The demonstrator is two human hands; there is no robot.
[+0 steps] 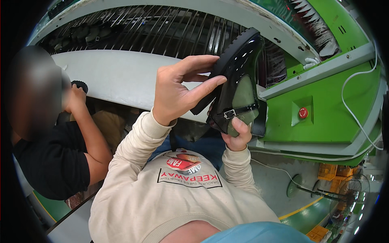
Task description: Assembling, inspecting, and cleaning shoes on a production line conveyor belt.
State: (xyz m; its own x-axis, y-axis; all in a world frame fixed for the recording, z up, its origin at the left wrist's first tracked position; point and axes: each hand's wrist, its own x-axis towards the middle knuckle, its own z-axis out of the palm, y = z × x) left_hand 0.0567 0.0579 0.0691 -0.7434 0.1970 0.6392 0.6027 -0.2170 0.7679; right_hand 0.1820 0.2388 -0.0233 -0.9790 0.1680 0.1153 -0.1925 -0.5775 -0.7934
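A cream sweatshirt with ribbed cuffs and a red-and-black chest print below the cuffs; both hands bare.

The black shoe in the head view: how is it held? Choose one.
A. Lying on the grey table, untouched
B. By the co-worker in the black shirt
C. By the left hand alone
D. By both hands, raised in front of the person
D: the left hand grips the black shoe at its sole edge, and the right hand holds it from below.

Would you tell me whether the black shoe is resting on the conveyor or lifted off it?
Lifted off: the black shoe is held in the air by left hand and right hand.
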